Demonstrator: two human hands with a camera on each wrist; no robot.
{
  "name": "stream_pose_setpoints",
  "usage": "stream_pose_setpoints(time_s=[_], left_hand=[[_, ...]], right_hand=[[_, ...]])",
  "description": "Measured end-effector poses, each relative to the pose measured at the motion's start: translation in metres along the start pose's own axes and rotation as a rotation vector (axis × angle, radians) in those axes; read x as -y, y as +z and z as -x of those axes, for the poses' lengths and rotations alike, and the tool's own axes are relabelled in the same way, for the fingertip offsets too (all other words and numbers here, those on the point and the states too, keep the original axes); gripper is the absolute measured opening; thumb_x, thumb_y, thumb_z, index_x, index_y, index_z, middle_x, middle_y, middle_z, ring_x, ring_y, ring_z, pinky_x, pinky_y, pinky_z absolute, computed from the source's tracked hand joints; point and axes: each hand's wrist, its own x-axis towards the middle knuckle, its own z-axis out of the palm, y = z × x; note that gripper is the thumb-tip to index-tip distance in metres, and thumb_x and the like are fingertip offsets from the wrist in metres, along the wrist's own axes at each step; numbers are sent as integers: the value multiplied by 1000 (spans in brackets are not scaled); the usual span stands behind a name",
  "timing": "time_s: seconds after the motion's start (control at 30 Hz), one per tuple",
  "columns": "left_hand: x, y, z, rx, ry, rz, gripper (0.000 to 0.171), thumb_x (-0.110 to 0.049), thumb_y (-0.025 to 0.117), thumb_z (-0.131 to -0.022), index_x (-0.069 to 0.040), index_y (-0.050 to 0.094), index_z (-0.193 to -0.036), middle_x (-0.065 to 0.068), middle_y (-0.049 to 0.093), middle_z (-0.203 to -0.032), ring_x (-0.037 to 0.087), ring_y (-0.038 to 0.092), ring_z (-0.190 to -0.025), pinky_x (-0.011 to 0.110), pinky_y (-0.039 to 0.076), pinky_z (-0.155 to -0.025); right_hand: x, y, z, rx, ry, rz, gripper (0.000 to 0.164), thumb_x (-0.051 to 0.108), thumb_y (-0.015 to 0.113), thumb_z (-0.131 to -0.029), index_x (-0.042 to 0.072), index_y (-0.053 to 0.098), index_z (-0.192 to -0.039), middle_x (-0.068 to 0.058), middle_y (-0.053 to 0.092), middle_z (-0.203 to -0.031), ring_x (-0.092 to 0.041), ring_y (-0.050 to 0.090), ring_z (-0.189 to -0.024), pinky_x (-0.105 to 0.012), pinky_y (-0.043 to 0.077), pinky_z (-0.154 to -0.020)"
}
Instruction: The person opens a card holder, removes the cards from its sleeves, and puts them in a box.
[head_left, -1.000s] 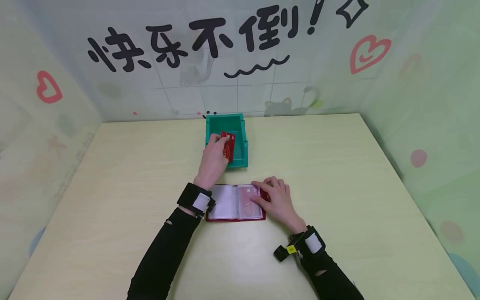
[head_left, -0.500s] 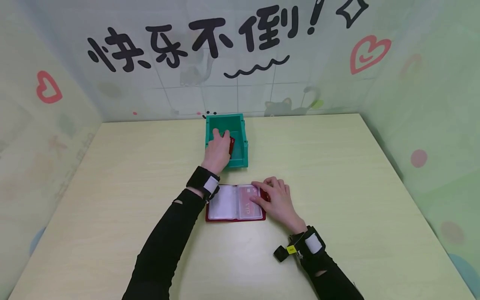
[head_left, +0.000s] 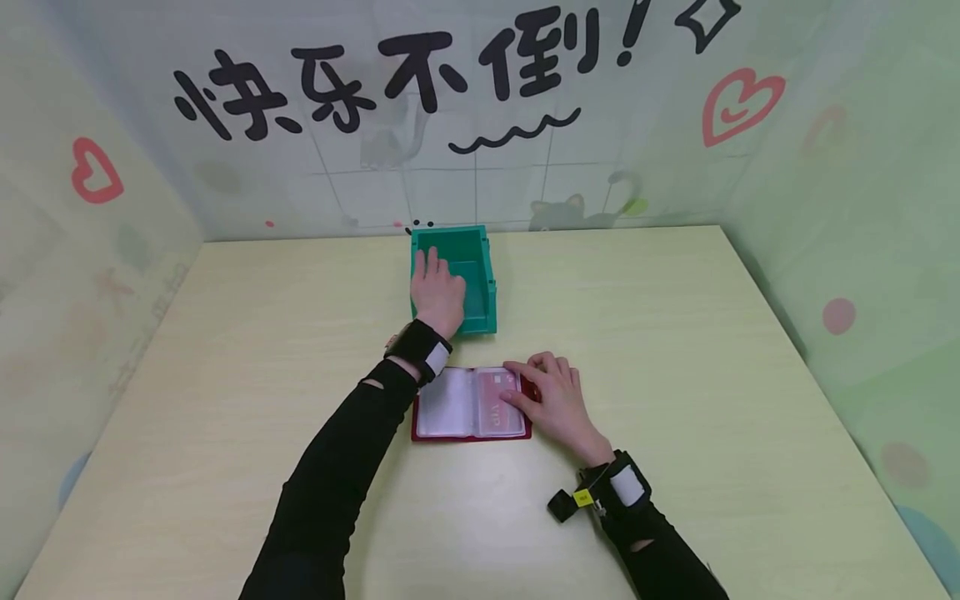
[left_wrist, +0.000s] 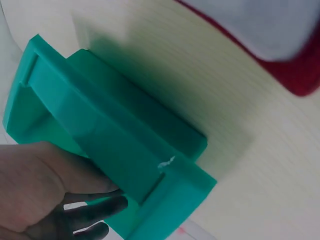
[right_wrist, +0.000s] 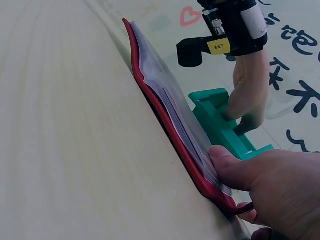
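My left hand [head_left: 438, 293] reaches down into a green plastic bin [head_left: 480, 298] at the back of the table. In the left wrist view its fingers [left_wrist: 95, 212] are inside the bin, beside the near wall; their undersides are hidden, so I cannot tell whether they hold anything. No red card shows in the bin now. My right hand [head_left: 558, 408] pinches the right edge of an open card holder [head_left: 446, 404], thumb on the clear sleeve and fingers under the red cover [right_wrist: 172, 135]. A pink card [head_left: 492, 408] sits in the right-hand sleeve; the left sleeve looks pale.
The pale wooden table [head_left: 675, 350] is bounded by printed walls [head_left: 360, 192] at the back and sides. Black straps with small cameras [right_wrist: 190, 52] are worn on both wrists. The bin stands just behind the card holder.
My left hand has gone further into the bin, and its fingers have shifted left. The red card seen under the fingers earlier is out of sight. My right hand stays on the card holder.
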Motion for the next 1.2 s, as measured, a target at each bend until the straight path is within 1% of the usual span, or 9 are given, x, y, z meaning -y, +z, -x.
stream_pose_setpoints(time_s=[0.17,0.27,0.37,0.47,0.57,0.7,0.8,1.03,1.2], left_hand=[[4,4,1,-8,5,23,26,-18,53,-102,-18,74,-118,13,56,-148,33,18,-157,53,2,-128],[6,3,7,-96,23,95,21,-11,56,-99,-14,76,-106,14,65,-135,35,26,-153,53,4,-128],[6,-1,19,-228,66,170,20,-6,55,-98,-9,74,-101,16,68,-122,36,43,-137,50,22,-124],[2,-5,40,-322,130,282,16,-6,58,-98,-3,73,-103,17,68,-112,33,56,-112,43,46,-107],[-1,-2,65,-251,180,498,19,-11,67,-95,-1,70,-111,17,68,-109,29,61,-99,38,57,-90],[-4,19,91,-50,196,776,30,-16,68,-96,-3,66,-123,14,68,-117,26,63,-102,40,58,-93],[-4,36,100,29,216,900,35,-18,63,-99,-5,62,-132,12,67,-128,27,64,-110,44,55,-100],[-1,57,106,70,248,1099,36,-20,58,-102,-8,60,-136,10,66,-133,28,67,-110,46,55,-98],[4,66,104,40,213,1177,39,-25,55,-104,-8,57,-139,13,65,-130,25,67,-101,41,57,-90]], right_hand=[[0,0,0,0,-4,1,47,37,75,-89,17,67,-131,-10,52,-114,-29,41,-109,-43,30,-90],[1,0,-1,0,-6,4,47,38,75,-89,17,67,-131,-10,52,-114,-29,41,-109,-42,30,-90],[1,-1,-1,-5,-8,7,47,37,76,-89,17,67,-131,-10,52,-113,-29,41,-109,-42,30,-89],[2,-1,-1,-7,-6,0,47,37,76,-89,17,68,-130,-10,53,-113,-29,41,-108,-42,30,-88],[3,-1,-1,-15,-10,5,46,37,77,-88,16,68,-129,-10,53,-113,-29,42,-108,-42,30,-87],[3,0,-1,-22,-6,16,47,38,77,-88,17,68,-128,-10,54,-113,-29,42,-107,-42,30,-86],[4,0,-1,-19,4,24,48,40,76,-88,17,67,-129,-11,54,-114,-29,42,-107,-41,30,-86],[2,4,-1,-39,6,42,51,45,76,-87,18,68,-129,-10,54,-113,-28,42,-106,-41,30,-86],[0,2,-1,-59,-31,3,35,33,68,-96,18,69,-127,-10,56,-110,-29,44,-104,-40,31,-86]])
